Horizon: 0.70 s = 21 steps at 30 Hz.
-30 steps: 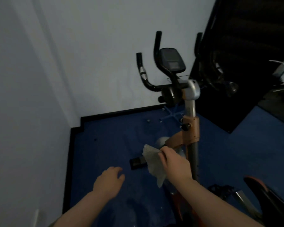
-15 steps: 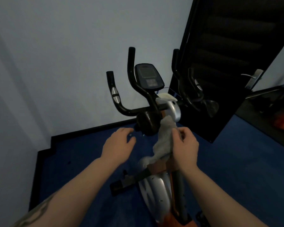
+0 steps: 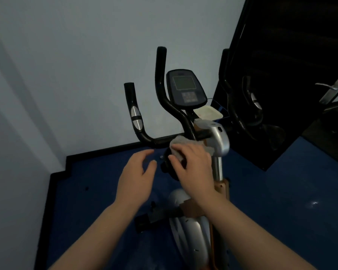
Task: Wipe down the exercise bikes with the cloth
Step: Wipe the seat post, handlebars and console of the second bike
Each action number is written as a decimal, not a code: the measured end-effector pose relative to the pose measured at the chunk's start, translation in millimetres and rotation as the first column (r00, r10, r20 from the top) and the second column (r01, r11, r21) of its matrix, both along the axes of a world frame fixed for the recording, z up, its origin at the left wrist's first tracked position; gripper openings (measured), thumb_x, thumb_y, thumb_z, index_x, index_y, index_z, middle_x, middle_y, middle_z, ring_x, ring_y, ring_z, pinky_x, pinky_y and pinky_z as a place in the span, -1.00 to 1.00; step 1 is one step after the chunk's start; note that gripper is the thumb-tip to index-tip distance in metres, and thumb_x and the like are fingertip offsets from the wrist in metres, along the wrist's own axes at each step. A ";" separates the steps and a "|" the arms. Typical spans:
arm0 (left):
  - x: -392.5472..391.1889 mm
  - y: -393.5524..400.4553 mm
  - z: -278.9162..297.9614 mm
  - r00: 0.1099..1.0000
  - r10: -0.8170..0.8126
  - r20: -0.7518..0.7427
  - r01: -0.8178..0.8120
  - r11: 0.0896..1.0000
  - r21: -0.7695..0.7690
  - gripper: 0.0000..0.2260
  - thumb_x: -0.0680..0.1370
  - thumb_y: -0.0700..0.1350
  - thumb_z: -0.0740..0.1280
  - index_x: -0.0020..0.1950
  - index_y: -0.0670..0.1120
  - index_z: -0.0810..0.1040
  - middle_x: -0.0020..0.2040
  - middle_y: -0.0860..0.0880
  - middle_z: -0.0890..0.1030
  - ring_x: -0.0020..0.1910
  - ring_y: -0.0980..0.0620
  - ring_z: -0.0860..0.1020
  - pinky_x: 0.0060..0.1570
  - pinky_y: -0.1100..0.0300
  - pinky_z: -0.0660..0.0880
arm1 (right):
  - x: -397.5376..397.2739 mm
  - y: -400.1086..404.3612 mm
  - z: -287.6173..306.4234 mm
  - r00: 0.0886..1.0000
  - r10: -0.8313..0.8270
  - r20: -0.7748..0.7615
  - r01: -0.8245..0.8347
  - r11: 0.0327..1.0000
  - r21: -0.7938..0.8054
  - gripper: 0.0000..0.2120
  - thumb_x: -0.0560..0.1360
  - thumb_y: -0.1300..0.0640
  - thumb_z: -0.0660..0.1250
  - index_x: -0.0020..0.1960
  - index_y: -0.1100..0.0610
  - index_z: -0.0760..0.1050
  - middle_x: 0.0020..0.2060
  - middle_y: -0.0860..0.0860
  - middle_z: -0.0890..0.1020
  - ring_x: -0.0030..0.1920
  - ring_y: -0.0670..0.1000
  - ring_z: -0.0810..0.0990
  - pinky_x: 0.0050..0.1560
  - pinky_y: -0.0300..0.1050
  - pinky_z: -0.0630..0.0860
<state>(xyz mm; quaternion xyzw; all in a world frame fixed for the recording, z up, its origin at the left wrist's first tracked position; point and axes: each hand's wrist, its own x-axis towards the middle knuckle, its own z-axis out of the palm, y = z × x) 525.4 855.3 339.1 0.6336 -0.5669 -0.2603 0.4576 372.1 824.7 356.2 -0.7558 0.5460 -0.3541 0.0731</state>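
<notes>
An exercise bike (image 3: 217, 137) with black handlebars (image 3: 160, 94), a grey console (image 3: 185, 88) and a silver-and-orange frame stands in front of me in a dim corner. My right hand (image 3: 193, 164) presses a pale grey cloth (image 3: 181, 142) onto the handlebar crossbar and the black knob below it, just left of the silver stem head. My left hand (image 3: 139, 174) hovers open, fingers spread, a little left of the cloth and below the crossbar, touching nothing.
A dark door (image 3: 293, 55) with a metal handle (image 3: 334, 90) stands open at the right, with a dark reflection of the handlebars on it. White walls (image 3: 66, 55) close in at left and behind. Blue floor (image 3: 281, 191) with black skirting surrounds the bike.
My right hand has carried the cloth up from the orange frame to the handlebar crossbar. My left hand has risen with it, still empty. The view has moved closer to the bike.
</notes>
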 end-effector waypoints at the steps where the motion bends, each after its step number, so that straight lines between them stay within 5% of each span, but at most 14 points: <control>1: 0.3 0.6 -1.1 1.000 -0.011 -0.008 0.011 1.000 0.006 -0.71 0.57 -0.03 0.24 0.30 0.11 0.45 0.21 0.17 0.50 0.15 0.26 0.45 0.01 0.40 0.33 | -1.5 0.0 -3.9 0.998 -0.017 -0.057 0.014 0.999 -0.050 -0.73 0.57 -0.05 0.22 0.21 -0.02 0.54 0.10 -0.09 0.57 0.18 -0.05 0.46 0.20 -0.10 0.28; 5: -4.2 1.3 -5.7 0.998 -0.056 -0.029 0.056 0.998 0.008 -0.73 0.57 -0.04 0.26 0.26 0.14 0.47 0.17 0.21 0.51 0.14 0.36 0.44 0.00 0.44 0.35 | -14.0 -7.7 -7.4 0.996 0.017 -0.089 -0.026 0.994 -0.102 -0.60 0.62 -0.07 -0.02 0.25 -0.08 0.53 0.22 -0.18 0.54 0.31 -0.15 0.37 0.35 -0.08 0.13; 12: -16.3 -9.7 -9.2 0.990 -0.055 -0.127 0.057 0.998 0.014 -0.71 0.58 -0.01 0.22 0.29 0.09 0.47 0.18 0.20 0.51 0.15 0.35 0.44 0.07 0.41 0.36 | -3.9 -11.0 -17.8 0.995 0.004 -0.104 -0.017 0.992 -0.124 -0.67 0.57 -0.01 0.15 0.24 0.05 0.54 0.20 -0.06 0.58 0.30 -0.05 0.44 0.46 0.08 0.17; 18: -21.3 -16.2 -10.1 0.983 -0.080 -0.165 0.083 0.997 0.008 -0.74 0.60 -0.01 0.16 0.26 0.11 0.49 0.14 0.21 0.55 0.12 0.35 0.48 0.03 0.49 0.38 | 0.5 -3.3 -22.2 0.999 -0.001 -0.039 -0.005 0.986 -0.166 -0.69 0.55 0.09 0.17 0.20 0.09 0.57 0.09 -0.05 0.64 0.16 -0.07 0.54 0.46 0.03 0.16; 21: -23.9 -16.5 -9.7 0.980 -0.105 -0.168 0.107 0.994 0.002 -0.74 0.61 0.01 0.15 0.26 0.12 0.49 0.15 0.21 0.56 0.13 0.32 0.49 0.09 0.37 0.41 | -1.6 3.1 -26.4 1.000 0.015 -0.009 -0.016 0.982 -0.189 -0.71 0.52 0.15 0.20 0.19 0.11 0.58 0.06 -0.03 0.65 0.13 -0.08 0.55 0.44 -0.02 0.19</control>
